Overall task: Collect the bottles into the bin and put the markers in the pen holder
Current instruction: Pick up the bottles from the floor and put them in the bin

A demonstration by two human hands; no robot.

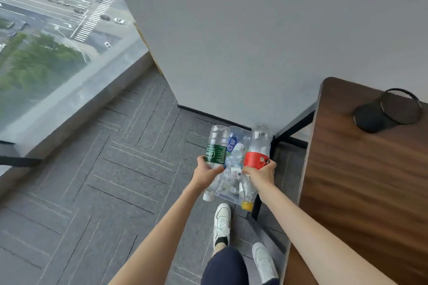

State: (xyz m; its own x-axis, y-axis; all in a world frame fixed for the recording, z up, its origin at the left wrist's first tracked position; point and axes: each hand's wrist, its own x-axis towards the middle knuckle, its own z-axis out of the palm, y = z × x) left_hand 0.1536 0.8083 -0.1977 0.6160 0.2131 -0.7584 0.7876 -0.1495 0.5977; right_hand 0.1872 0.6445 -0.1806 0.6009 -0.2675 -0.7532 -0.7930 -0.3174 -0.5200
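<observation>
Both hands hold bottles: left hand grips the green-label bottle, right hand grips the red-label bottle, over the clear bin. The pen holder stands at 2 o'clock.

Left forearm, right forearm bare, stretched forward and down. Left hand grips green-label bottle; right hand grips red-label bottle, fingers curled round each.

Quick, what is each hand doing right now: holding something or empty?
Left hand: closed, gripping the green-label bottle.
Right hand: closed, gripping the red-label bottle.
</observation>
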